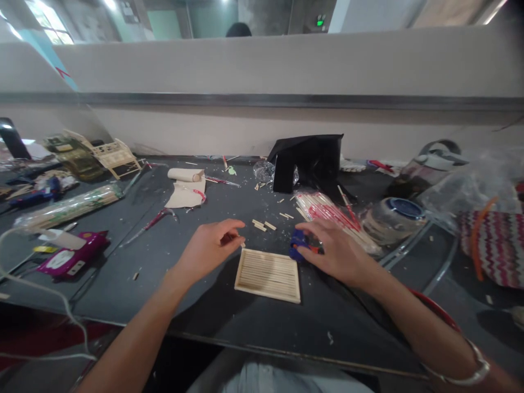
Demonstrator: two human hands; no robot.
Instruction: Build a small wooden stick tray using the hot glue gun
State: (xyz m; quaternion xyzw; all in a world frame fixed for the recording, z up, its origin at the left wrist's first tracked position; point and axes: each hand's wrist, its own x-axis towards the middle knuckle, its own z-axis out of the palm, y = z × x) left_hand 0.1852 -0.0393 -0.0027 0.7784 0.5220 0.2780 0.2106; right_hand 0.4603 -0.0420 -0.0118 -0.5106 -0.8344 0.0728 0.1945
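A shallow rectangular tray of pale wooden sticks (268,274), with a raised rim, lies flat on the dark table in front of me. My left hand (215,245) is at its far left corner, thumb and fingers pinched on a short wooden stick piece (243,245). At the far right corner, my right hand (333,248) is closed around a blue glue gun (298,244) with an orange part; my fingers hide much of it. Several short cut stick pieces (259,225) lie just beyond the tray, between my hands.
A plastic bag of sticks (327,215) and a blue-lidded jar (395,218) stand right, a black folded sheet (309,161) behind. On the left are a purple device (73,255), a wrapped stick bundle (73,206), a paper roll (186,188) and a small wooden chair model (118,157).
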